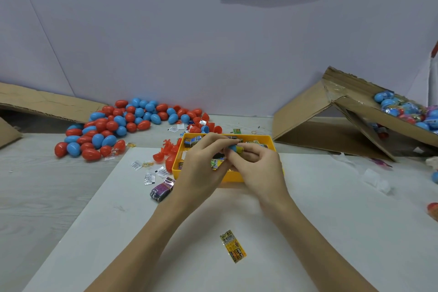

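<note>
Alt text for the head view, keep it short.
The left hand and right hand together pinch a small blue-and-yellow piece above a yellow tray of printed packets. A pile of red and blue plastic eggs lies behind on the left, a tipped cardboard box on the right, and one yellow packet on the white sheet in front.

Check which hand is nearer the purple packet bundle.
Left. The left hand is just right of the purple packet bundle, above the yellow tray; the right hand lies farther right. Both pinch a small blue piece.
</note>
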Demonstrator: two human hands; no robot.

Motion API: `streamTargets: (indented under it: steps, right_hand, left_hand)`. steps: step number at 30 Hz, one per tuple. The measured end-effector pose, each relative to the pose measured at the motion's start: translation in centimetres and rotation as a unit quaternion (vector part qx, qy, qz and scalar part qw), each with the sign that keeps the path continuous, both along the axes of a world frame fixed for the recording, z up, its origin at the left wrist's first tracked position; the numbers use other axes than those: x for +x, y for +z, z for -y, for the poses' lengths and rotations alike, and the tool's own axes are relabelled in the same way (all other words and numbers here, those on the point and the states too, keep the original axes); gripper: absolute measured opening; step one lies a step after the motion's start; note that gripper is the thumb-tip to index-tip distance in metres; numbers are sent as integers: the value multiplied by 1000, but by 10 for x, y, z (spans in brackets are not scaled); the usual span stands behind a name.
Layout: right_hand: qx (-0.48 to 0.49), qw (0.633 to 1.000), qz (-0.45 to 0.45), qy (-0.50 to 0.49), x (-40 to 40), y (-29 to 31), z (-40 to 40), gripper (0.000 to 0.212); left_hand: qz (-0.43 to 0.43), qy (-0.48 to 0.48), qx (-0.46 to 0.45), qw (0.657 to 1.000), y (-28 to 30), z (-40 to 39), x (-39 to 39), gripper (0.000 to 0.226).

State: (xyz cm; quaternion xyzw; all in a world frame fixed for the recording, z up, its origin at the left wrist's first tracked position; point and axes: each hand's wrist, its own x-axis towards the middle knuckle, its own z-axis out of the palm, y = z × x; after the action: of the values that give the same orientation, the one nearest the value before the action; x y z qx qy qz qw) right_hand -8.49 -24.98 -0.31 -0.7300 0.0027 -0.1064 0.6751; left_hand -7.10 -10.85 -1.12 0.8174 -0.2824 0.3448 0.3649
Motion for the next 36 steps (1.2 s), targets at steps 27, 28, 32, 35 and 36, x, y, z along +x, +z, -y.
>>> streamTargets:
  steps: [27, 28, 32, 35, 36]
  right_hand:
    - [245, 969, -29, 21, 36, 55, 70, 32]
    - [376, 926, -22, 27, 45, 72, 89, 35]
    - [533, 846, 20, 16, 72, 101, 133, 64]
    - [450, 889, -37, 71, 72, 71, 121, 42]
    - [427, 897, -62, 93, 69, 57, 111, 32]
  left_hand:
    - [-19, 84, 17, 996, -2, 4, -1, 50]
    - [-21, 87, 15, 996, -2, 2, 0, 45]
    - [-42, 107, 28, 993, -5, -5, 5, 18]
    - [-59, 117, 45, 990, -9, -10, 10, 12]
    - [-65, 121, 52, 989, -10, -12, 11, 12]
